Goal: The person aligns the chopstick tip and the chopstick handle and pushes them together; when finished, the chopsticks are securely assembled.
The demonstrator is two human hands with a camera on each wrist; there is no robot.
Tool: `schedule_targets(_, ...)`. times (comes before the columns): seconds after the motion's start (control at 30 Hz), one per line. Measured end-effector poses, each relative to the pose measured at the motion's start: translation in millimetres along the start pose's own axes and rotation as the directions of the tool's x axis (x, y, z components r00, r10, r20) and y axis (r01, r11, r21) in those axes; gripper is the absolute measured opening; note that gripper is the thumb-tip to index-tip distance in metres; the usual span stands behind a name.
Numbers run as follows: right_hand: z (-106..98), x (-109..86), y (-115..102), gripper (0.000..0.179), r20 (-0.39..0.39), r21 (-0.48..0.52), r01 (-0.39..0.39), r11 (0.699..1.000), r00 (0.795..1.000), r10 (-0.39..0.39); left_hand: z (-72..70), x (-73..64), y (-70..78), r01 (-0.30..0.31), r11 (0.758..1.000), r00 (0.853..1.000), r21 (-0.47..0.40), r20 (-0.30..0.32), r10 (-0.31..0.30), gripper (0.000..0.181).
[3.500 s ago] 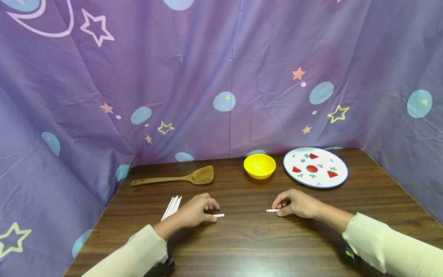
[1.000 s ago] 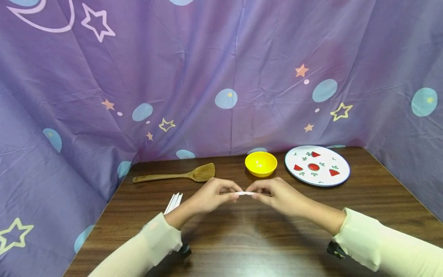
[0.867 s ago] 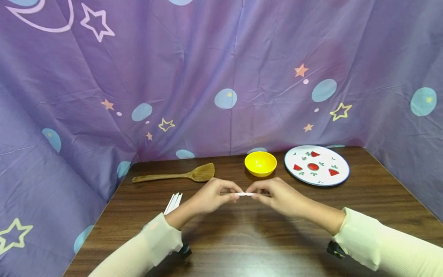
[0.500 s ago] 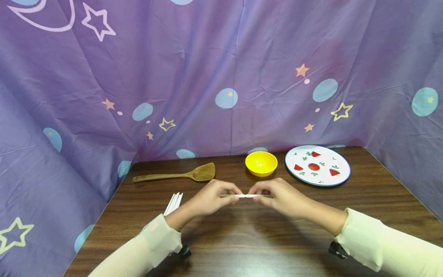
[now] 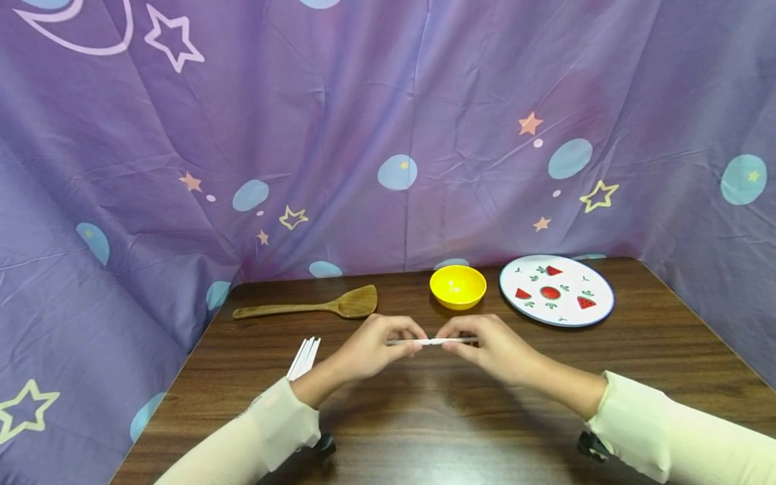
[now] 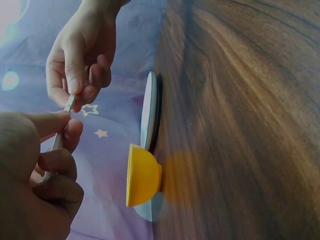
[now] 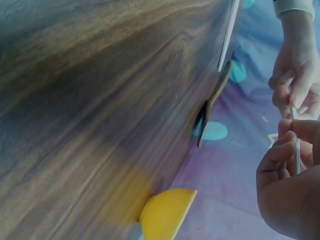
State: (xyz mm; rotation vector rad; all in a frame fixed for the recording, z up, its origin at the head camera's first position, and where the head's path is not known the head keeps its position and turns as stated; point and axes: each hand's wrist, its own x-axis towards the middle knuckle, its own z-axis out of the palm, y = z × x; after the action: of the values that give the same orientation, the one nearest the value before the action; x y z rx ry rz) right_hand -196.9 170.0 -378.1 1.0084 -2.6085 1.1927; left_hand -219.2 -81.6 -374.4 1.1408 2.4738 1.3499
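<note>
In the head view my left hand (image 5: 366,347) and right hand (image 5: 494,347) face each other above the middle of the table. Each pinches a thin white stick (image 5: 433,341) between thumb and fingertips, and the two sticks meet end to end in the narrow gap between the hands. The left wrist view shows my left hand's stick (image 6: 58,141) running back under the fingers. From the right wrist view, the right hand's stick (image 7: 298,156) lies along the curled fingers. Fingertips hide part of the joint.
Several more white sticks (image 5: 304,357) lie beside my left forearm. Behind them is a wooden spatula (image 5: 354,303). A yellow bowl (image 5: 457,288) stands beyond the hands, and a white plate with watermelon pictures (image 5: 570,310) is at the back right. A purple curtain (image 5: 339,135) hangs behind the table.
From holding the sticks apart low over the table, both hands have come together and risen, bringing the stick ends to meet. Over the last second they shift only slightly.
</note>
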Motion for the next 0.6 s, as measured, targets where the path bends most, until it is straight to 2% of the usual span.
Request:
schedule_targets(0.27, 6.2, -1.4, -1.3, 0.008, -0.035, 0.011, 0.002, 1.000, 0.999, -0.002, 5.6, -1.6, 1.7, -0.020, 0.999, 0.998, 0.040, -0.060, 0.023, 0.005)
schedule_targets(0.6, 14.3, -3.9, -0.2, 0.008, -0.051, 0.032, -0.010, 0.999, 0.999, 0.012, 11.4, -5.0, 4.8, -0.034, 0.995, 0.996, 0.096, -0.080, 0.042, 0.006)
